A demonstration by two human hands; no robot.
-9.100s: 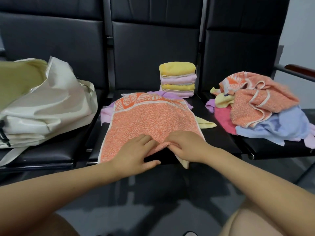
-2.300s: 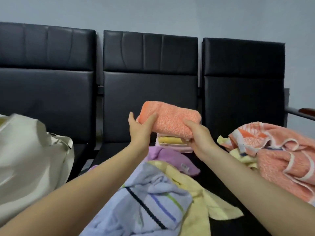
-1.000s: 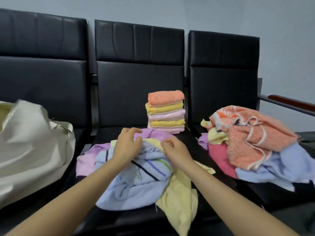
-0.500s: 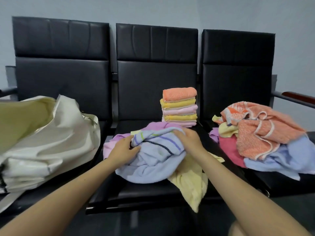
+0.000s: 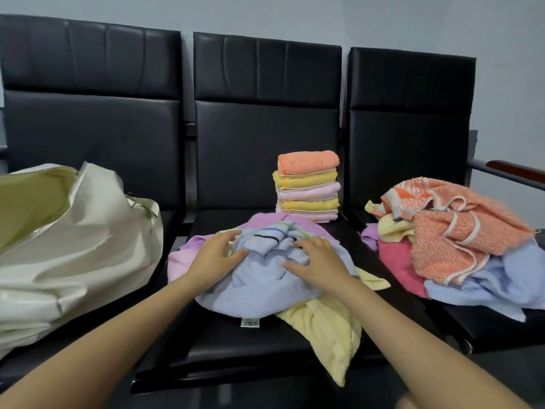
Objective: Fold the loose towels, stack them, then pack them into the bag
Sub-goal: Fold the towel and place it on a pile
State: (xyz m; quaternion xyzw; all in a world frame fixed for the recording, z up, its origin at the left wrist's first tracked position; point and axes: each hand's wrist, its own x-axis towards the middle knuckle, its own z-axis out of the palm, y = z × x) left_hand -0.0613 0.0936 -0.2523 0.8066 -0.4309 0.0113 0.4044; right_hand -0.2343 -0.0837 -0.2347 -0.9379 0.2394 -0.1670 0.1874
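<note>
**Both hands on a crumpled blue towel at the bench's middle seat**

A black padded three-seat bench (image 5: 267,149) fills the view, its backrests against a pale wall. On the left seat slumps a large cream-white fabric bag (image 5: 79,249), its mouth gaping toward the left edge and showing an olive lining. On the right seat, spilling toward that seat's front edge, lies a loose heap of unfolded towels (image 5: 460,249): orange patterned ones on top, a pink one and a pale blue one beneath, a bit of yellow and purple at the heap's left side.

On the middle seat, a crumpled light blue towel with dark and coloured stripes (image 5: 265,278) sits near the front edge, a small white label hanging from its near hem. It lies over a lilac-pink towel (image 5: 182,258) that shows at its left and behind it, and over a pale yellow towel (image 5: 327,329) that drapes over the seat's front edge.

At the back of the middle seat, toward its right corner and against the backrest, stands a neat stack of five folded towels (image 5: 308,187): orange on top, then yellow, pink, yellow, pink.

The left hand (image 5: 215,258) rests on the blue towel's left side, fingers loosely spread, thumb pressed into the cloth. The right hand (image 5: 318,261) lies on its right side, fingers bent, gathering the fabric.
</note>
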